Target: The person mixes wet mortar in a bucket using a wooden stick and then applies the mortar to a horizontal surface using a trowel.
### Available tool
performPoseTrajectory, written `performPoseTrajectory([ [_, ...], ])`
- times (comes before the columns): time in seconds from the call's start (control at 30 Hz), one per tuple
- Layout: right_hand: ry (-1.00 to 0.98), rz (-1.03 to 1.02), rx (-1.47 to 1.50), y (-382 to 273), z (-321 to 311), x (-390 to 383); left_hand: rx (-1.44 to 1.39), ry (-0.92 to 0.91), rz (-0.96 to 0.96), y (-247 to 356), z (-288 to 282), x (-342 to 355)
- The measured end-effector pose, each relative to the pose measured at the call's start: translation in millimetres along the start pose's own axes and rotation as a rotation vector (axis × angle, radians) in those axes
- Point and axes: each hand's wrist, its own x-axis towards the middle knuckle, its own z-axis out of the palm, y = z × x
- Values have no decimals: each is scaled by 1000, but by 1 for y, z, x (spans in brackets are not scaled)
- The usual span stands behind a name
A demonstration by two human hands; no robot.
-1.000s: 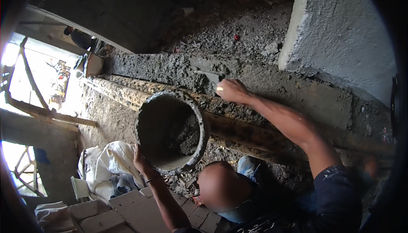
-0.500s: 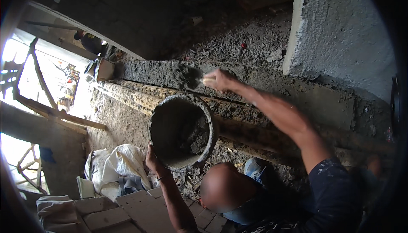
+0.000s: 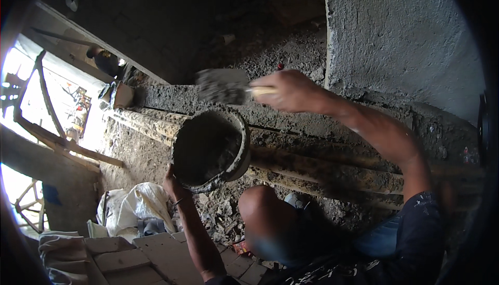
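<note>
My right hand (image 3: 288, 91) is closed around the light wooden handle of a trowel (image 3: 223, 85). The trowel's broad blade is smeared with wet grey mortar and blurred by motion, and appears over a long concrete ledge (image 3: 166, 97). Nearer to me, my left hand (image 3: 174, 183) grips the lower left side of a round bucket (image 3: 245, 152). Mortar crusts the bucket's rim, and its mouth tilts toward me. Grey mortar (image 3: 227, 152) shows against the shaded inside wall. Rough wet mortar covers the ledge top.
Wooden poles (image 3: 322, 168) run alongside the ledge. A plastered wall (image 3: 400, 35) rises at the right, with rubble (image 3: 291, 59) behind the ledge. White sacks (image 3: 148, 204) and flat blocks (image 3: 166, 256) lie at lower left. Another person (image 3: 106, 62) is far back left.
The trowel blade now shows flatter and wider, where a dark clump of mortar covered it before. My right forearm is raised. The bucket sits slightly left and more tilted; the view has shifted.
</note>
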Motion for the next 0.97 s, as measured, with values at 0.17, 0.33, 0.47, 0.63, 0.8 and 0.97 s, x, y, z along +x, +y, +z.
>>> performPoseTrajectory([
  [0.17,-69,435,-144,83,18,-64,103,171,-56,-7,-8,-16],
  [0.33,38,441,-108,126,89,-73,108,173,11,-6,-5,-16],
  [0.47,155,515,-101,143,143,-15,186,153,32,-9,-11,-14],
  [0.63,263,414,51,133,165,40,103,165,25,-12,-14,-9],
  [0.8,342,79,269,86,120,48,24,153,-45,-14,-9,-4],
  [0.97,322,-167,30,30,40,11,157,39,30,6,9,-10],
])
